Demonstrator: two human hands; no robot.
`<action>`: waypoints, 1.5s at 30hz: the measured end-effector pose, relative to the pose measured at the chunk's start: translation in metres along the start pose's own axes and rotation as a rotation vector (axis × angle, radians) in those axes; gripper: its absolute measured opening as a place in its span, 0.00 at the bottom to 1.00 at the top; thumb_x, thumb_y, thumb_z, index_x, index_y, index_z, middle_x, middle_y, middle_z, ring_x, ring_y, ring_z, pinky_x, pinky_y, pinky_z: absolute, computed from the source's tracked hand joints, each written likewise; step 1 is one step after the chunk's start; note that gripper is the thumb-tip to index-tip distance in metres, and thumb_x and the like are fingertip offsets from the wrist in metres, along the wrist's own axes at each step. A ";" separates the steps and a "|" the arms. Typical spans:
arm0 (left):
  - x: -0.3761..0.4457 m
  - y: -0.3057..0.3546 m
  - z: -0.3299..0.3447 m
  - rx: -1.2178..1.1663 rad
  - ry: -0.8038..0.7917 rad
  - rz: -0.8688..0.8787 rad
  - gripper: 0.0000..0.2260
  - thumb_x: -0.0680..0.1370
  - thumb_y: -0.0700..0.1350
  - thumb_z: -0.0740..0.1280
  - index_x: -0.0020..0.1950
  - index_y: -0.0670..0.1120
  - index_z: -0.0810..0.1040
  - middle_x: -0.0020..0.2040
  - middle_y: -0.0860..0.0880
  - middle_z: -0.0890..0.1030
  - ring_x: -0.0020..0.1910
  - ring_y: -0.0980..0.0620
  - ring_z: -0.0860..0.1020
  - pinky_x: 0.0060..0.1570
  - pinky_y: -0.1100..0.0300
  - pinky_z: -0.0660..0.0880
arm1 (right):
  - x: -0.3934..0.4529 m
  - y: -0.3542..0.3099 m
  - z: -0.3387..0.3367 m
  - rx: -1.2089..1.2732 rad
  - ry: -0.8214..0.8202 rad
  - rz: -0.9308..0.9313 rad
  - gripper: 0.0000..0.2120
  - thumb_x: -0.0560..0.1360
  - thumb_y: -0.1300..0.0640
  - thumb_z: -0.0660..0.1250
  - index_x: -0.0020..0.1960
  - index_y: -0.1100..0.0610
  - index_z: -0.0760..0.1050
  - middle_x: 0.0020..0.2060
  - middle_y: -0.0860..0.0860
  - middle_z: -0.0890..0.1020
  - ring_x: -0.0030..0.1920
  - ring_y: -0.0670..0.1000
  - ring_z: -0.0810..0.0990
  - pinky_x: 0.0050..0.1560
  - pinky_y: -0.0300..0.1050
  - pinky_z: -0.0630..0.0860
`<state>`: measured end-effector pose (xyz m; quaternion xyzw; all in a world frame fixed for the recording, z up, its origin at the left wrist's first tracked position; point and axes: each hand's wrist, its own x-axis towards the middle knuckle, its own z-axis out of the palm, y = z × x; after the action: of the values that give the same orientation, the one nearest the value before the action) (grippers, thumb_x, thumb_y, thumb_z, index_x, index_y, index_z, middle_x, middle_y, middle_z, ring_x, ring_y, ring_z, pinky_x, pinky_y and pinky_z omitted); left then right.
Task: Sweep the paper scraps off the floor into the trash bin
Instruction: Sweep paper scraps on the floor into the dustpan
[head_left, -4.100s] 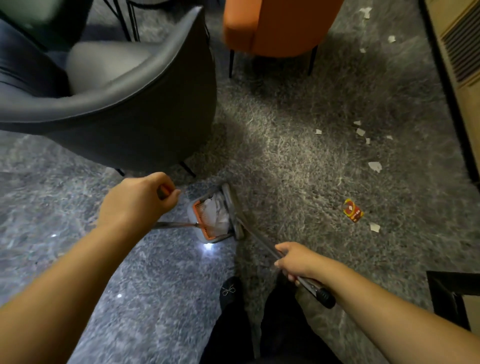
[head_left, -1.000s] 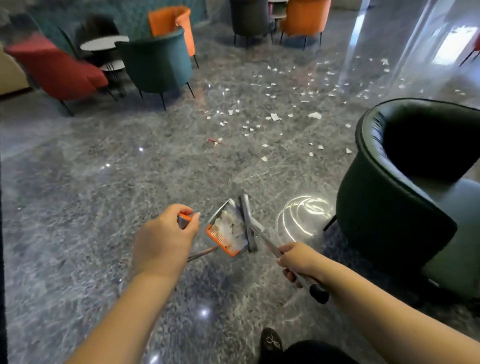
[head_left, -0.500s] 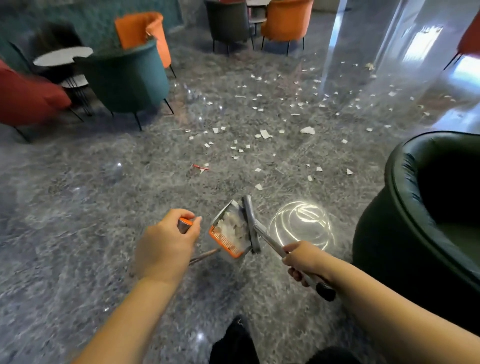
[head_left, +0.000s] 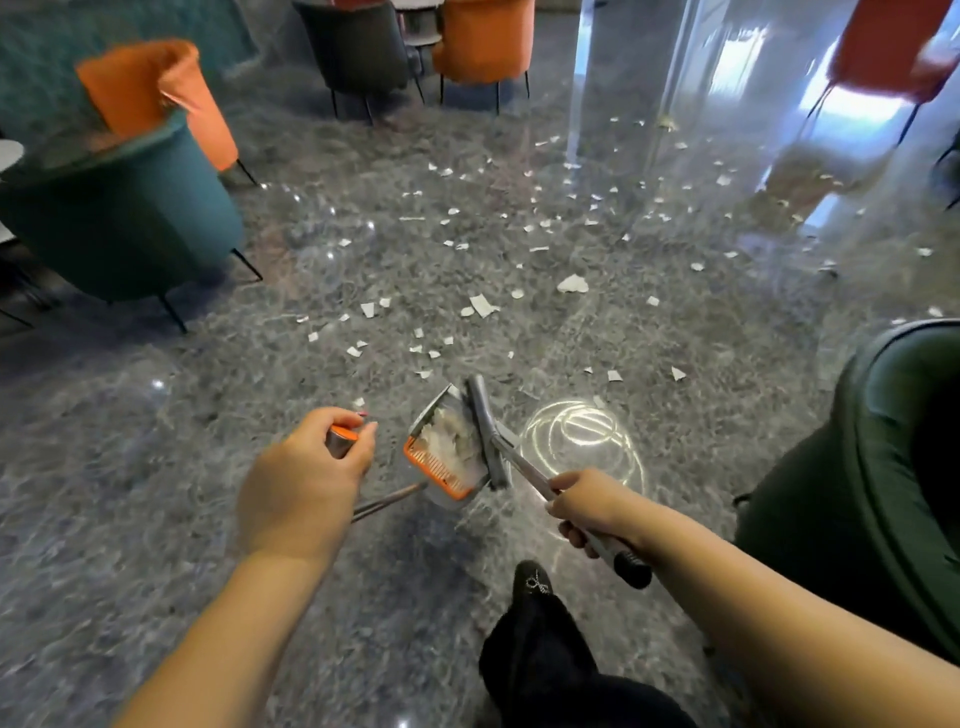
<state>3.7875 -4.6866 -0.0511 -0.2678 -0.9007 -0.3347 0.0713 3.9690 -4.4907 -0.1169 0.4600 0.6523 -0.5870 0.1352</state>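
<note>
My left hand (head_left: 301, 480) grips the orange-tipped handle of a grey dustpan (head_left: 447, 452) with an orange comb edge; white paper scraps lie piled inside it. My right hand (head_left: 589, 506) grips the broom handle (head_left: 618, 553), and the grey broom head (head_left: 485, 428) rests against the dustpan's right side. Both tools hang just above the glossy grey floor in front of me. Several white paper scraps (head_left: 483, 305) are scattered over the floor ahead, thicker toward the glass panels at the back. No trash bin is in view.
A dark green armchair (head_left: 878, 499) stands close on my right. A teal chair (head_left: 119, 218) and an orange chair (head_left: 156, 98) are at the left, more chairs (head_left: 483, 41) at the back. Glass panels (head_left: 649, 104) rise at the back right. My dark shoe (head_left: 535, 587) is below.
I have turned away from the carpet and grey chair and walked toward the scattered scraps; the chairs slide left and the green armchair right. Both hands keep their grip on dustpan and broom.
</note>
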 end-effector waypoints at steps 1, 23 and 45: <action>0.024 0.003 0.015 -0.006 -0.003 0.002 0.05 0.73 0.54 0.73 0.44 0.54 0.80 0.36 0.49 0.83 0.35 0.42 0.79 0.31 0.55 0.72 | 0.021 -0.015 -0.012 0.013 0.000 0.005 0.11 0.76 0.66 0.58 0.54 0.61 0.75 0.28 0.54 0.72 0.18 0.46 0.71 0.21 0.35 0.67; 0.532 0.060 0.273 -0.079 -0.068 0.044 0.05 0.72 0.55 0.73 0.42 0.57 0.79 0.33 0.54 0.82 0.34 0.45 0.79 0.31 0.57 0.71 | 0.403 -0.336 -0.247 0.082 0.069 0.048 0.14 0.75 0.66 0.58 0.59 0.62 0.74 0.28 0.54 0.71 0.19 0.47 0.71 0.21 0.35 0.66; 0.986 0.214 0.574 -0.102 -0.248 0.089 0.06 0.73 0.59 0.69 0.40 0.61 0.75 0.31 0.59 0.79 0.32 0.54 0.77 0.30 0.57 0.74 | 0.750 -0.574 -0.555 0.141 0.123 0.115 0.11 0.75 0.66 0.58 0.55 0.61 0.75 0.23 0.52 0.74 0.20 0.49 0.71 0.22 0.36 0.67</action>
<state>3.0950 -3.7547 -0.0668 -0.3501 -0.8715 -0.3410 -0.0396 3.3300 -3.6016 -0.1337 0.5402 0.5889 -0.5934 0.0958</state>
